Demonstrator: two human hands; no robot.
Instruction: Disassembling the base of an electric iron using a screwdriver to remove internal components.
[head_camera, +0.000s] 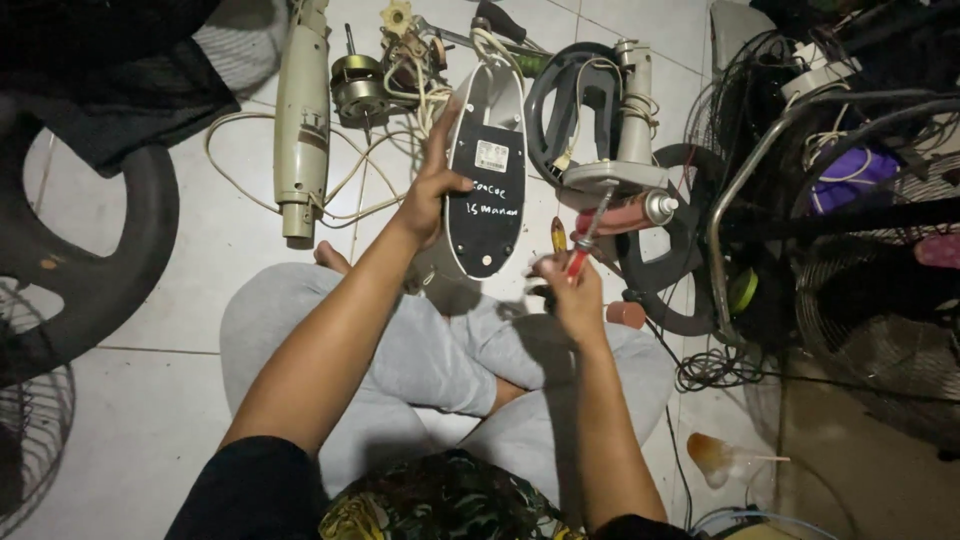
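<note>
I sit cross-legged on a tiled floor. My left hand grips the left edge of a fan base housing, white with a black underside plate, held tilted upright over my knees. My right hand holds a red-handled screwdriver, its shaft pointing up and to the right, just beside the housing's lower right edge. A small yellow-handled tool lies close to the screwdriver.
A cream fan neck tube, a bare motor and loose white cables lie ahead. Black round bases, a spray can, wire fan guards crowd the right. A dark tyre-like ring curves on the left.
</note>
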